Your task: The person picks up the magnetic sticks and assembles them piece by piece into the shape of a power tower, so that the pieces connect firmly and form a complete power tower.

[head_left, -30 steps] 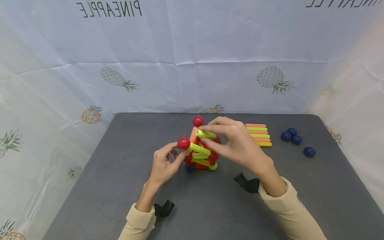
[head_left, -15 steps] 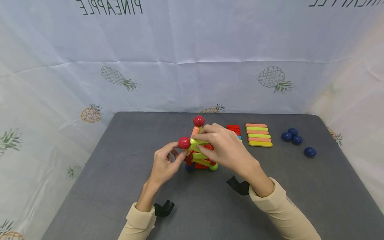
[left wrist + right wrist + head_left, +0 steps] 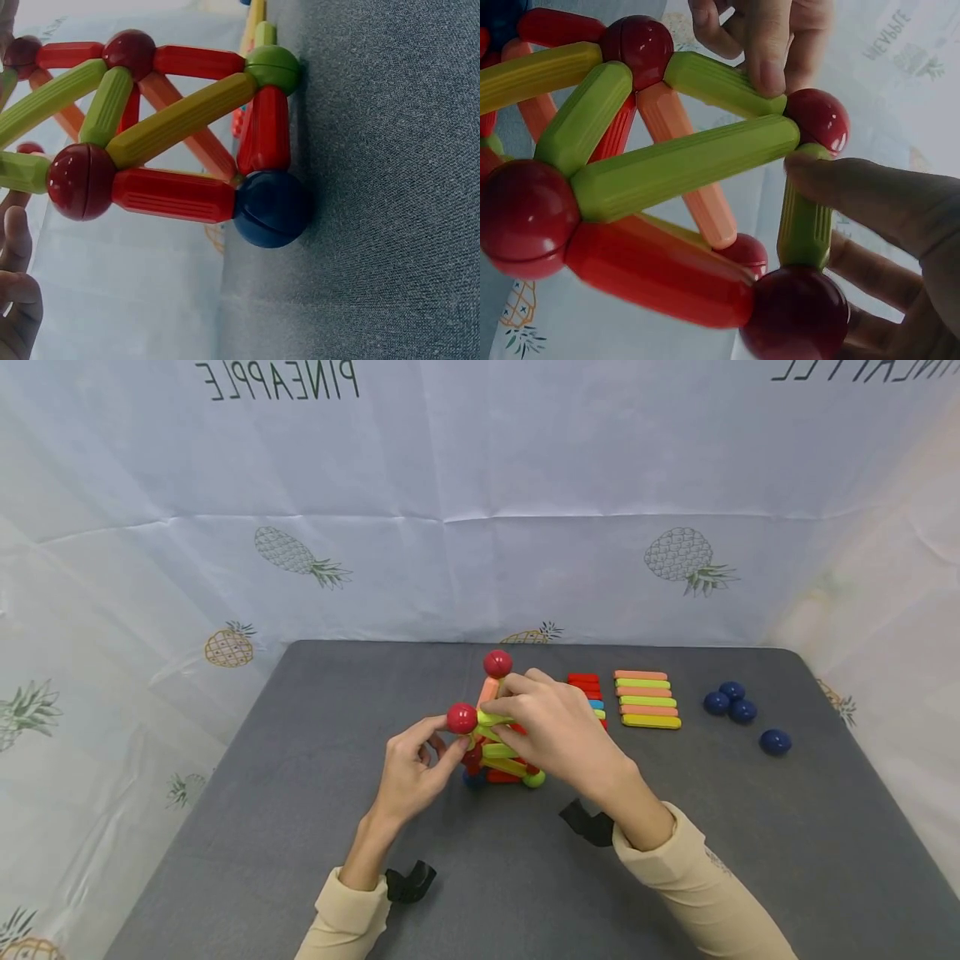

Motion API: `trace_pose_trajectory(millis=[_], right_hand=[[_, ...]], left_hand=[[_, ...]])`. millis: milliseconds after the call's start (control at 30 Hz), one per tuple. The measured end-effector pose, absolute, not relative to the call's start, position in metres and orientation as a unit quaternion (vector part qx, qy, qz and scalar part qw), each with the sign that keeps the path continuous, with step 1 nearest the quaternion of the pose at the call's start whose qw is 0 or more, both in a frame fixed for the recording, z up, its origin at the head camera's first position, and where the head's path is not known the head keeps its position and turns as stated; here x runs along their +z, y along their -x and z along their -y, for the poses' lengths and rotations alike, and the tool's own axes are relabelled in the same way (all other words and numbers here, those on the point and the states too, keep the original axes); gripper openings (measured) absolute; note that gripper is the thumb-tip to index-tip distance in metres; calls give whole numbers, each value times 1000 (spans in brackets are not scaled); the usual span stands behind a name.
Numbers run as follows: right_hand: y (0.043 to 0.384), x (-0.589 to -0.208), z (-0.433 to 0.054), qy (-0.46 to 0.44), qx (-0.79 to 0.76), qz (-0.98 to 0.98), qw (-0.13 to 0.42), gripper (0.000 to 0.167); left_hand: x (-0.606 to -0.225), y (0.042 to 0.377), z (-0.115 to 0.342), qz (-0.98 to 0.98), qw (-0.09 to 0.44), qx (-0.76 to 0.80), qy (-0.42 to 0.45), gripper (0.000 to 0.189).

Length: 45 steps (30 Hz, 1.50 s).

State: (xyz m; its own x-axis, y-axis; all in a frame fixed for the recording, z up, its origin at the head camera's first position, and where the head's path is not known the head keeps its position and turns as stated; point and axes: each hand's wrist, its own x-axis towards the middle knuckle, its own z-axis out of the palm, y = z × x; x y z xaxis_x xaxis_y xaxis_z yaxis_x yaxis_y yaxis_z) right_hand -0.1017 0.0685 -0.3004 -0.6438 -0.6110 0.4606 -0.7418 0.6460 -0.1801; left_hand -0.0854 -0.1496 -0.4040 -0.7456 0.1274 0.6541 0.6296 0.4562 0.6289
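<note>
A frame of magnetic building rods and balls stands on the dark table, its red, yellow, orange and light green rods joined by balls. My left hand pinches it at its upper left, thumb and forefinger by a red ball and the green rod under it. With thumb and fingers, my right hand holds a light green magnetic rod. One end of that rod meets the red ball; its other end reaches a dark red ball. A blue ball forms a bottom corner. The right hand hides part of the frame's right side.
Right of the frame lie a row of red rods with a blue one and a row of orange, green and yellow rods. Several dark blue balls sit farther right. A pineapple-print sheet hangs behind the table.
My right hand has moved left and slightly down, bringing the light green rod from above the frame to the red ball by my left hand. The left hand has stayed in place.
</note>
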Motion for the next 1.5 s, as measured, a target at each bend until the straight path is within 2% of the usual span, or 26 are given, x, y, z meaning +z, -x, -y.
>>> trace_pose_trajectory(millis=[167,300,400,567,667,800,867,967,1100,1267,1400,1500], right_hand=[[106,-304,-84,-355,268,880,167,46],[119,-315,-109,-301,349,872,163,39],[133,-337,-130,-260,342,893,135,29],[144,-386,-160,-220,259,939,43,24],[143,-410,-171,-224,233,946,2,25],[145,-426,-173,-233,220,947,-3,24],[146,-429,-172,-231,216,949,3,25],[147,-431,-169,-223,215,951,-2,25],[148,-432,-166,-209,220,953,-17,24],[148,-430,-165,-202,244,948,-25,22],[147,-413,-164,-197,288,937,-12,26],[144,-390,-160,-193,329,924,19,29]], left_hand=[[-407,83,151,848,205,-444,204,45],[-409,82,150,867,178,-433,167,41],[-410,84,152,869,198,-429,145,33],[-412,88,155,863,258,-420,114,28],[-412,87,152,862,248,-431,97,44],[-410,85,144,880,173,-437,67,81],[-411,86,140,889,140,-431,64,91],[-413,88,138,891,118,-431,81,85],[-416,90,141,882,127,-441,106,65],[-414,86,149,880,129,-443,115,52],[-407,79,155,881,95,-445,131,43],[-400,74,159,880,53,-447,155,39]])
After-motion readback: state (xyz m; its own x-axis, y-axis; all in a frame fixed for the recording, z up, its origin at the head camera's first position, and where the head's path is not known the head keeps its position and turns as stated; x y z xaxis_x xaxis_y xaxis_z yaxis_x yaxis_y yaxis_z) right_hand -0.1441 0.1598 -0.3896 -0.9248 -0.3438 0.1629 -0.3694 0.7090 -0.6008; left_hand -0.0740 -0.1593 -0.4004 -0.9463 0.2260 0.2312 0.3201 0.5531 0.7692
